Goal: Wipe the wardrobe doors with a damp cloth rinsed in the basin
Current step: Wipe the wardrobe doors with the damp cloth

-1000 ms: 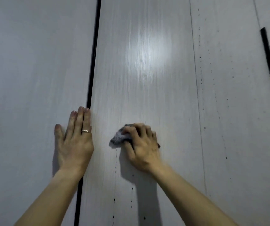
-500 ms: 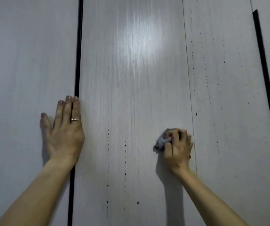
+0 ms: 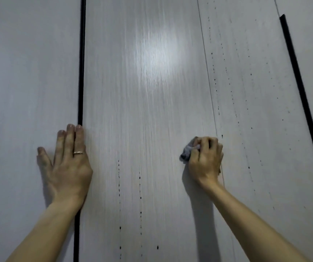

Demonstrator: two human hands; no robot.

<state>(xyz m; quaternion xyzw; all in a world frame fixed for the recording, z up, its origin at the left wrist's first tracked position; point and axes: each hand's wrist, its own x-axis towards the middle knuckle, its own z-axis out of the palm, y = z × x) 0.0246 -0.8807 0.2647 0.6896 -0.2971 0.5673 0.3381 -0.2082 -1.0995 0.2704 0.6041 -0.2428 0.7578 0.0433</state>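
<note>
Cloth, bunched in my right hand, has swept across the middle wardrobe door, from near my left hand to the thin seam on the right. My fingers curl round it, pressing it to the panel. My left hand stays flat and open beside the black gap. Dark specks lower down still need wiping.

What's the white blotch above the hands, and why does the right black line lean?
Head view: the blotch is glare on the wardrobe door; left hand and right hand, gripping the cloth, cast soft shadows beneath; the wide-angle lens likely tilts the black line.
</note>
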